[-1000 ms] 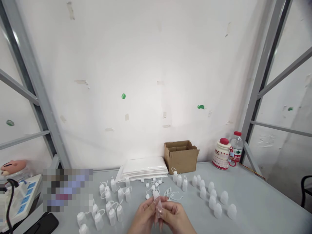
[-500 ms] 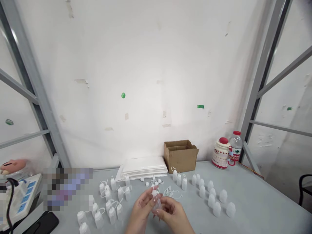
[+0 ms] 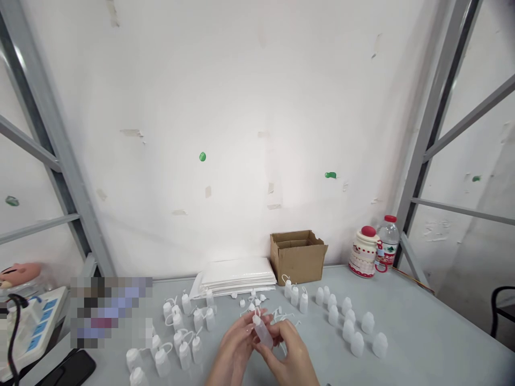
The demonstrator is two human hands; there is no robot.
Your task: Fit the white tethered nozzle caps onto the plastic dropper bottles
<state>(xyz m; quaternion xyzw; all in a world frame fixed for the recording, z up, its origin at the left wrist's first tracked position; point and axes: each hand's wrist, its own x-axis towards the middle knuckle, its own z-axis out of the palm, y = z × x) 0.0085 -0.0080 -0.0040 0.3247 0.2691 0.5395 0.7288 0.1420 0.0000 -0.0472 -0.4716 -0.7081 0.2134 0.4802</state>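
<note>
Since the earlier frame, both hands have tilted the small bottle (image 3: 263, 332) rightward. Left hand (image 3: 235, 348) and right hand (image 3: 287, 354) both grip it above the tabletop (image 3: 422, 343) near its front edge.

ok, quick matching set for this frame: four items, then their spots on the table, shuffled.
Items:
1. cardboard box
2. water bottle
3. small bottle
4. phone

Places:
A. near left corner
B. held in both hands
C. far right, beside the mug
D. at the wall, right of the white sheets

Pairs: 1-D, 2-C, 3-B, 4-A
</note>
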